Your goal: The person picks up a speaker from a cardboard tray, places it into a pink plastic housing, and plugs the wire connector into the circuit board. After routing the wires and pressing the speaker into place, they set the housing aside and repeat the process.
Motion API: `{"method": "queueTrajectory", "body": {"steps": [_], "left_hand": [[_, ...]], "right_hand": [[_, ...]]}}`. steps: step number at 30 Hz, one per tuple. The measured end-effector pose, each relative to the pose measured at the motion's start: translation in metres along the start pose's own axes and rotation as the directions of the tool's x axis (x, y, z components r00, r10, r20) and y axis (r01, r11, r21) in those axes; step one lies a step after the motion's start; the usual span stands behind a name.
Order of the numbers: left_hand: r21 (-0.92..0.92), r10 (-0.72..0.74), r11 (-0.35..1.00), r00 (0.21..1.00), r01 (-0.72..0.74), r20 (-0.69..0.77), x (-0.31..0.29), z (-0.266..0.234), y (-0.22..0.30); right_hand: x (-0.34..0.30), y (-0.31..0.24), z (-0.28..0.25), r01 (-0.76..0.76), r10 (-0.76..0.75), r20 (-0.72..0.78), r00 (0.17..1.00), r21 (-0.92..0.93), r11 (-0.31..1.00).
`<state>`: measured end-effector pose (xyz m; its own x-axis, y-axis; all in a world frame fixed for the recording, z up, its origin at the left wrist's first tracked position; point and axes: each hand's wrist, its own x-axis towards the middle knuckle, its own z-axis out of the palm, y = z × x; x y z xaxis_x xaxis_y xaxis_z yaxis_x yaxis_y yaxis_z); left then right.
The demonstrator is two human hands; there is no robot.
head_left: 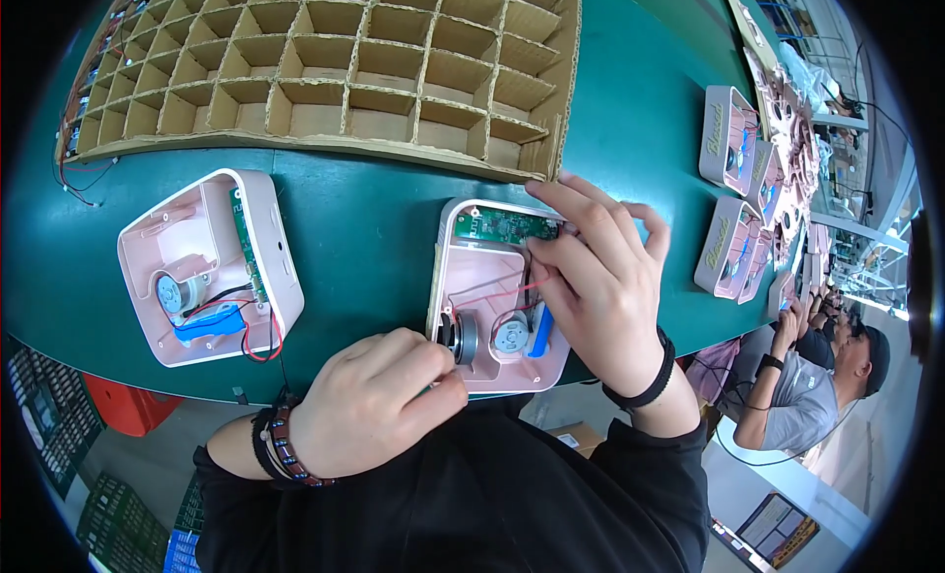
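Open pale pink plastic housing [468, 268] lies before the person. Curled left hand [374, 401] is at its round black-and-silver component [468, 338]; half-open right hand [608, 268] is at its rectangular green circuit board [500, 225]; neither grip can be confirmed. Smooth green tabletop [359, 248] lies underneath.

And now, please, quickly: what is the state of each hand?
Left hand: curled at the round speaker; whether it grips cannot be told.
Right hand: partly open, bent over the right end of the green circuit board.
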<state>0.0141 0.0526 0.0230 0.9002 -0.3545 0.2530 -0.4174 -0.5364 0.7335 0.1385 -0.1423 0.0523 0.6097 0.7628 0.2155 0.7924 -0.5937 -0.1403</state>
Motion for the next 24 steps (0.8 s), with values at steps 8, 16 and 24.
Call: {"method": "queueTrajectory", "body": {"steps": [8,16,24], "left_hand": [[0.096,0.087,0.992,0.996,-0.086,-0.006,0.000,0.002,-0.003],[0.015,0.049,0.999,0.999,-0.049,0.006,0.000,-0.008,-0.001],[0.409,-0.015,0.816,0.722,0.409,-0.691,-0.049,-0.084,-0.021]], "right_hand": [[-0.001,0.005,-0.008,-0.031,0.011,0.187,0.982,0.103,0.994],[-0.026,0.013,-0.002,-0.080,0.087,-0.004,0.996,0.342,0.936],[-0.063,-0.043,0.005,0.270,-0.280,0.121,0.952,0.096,0.958]]}}
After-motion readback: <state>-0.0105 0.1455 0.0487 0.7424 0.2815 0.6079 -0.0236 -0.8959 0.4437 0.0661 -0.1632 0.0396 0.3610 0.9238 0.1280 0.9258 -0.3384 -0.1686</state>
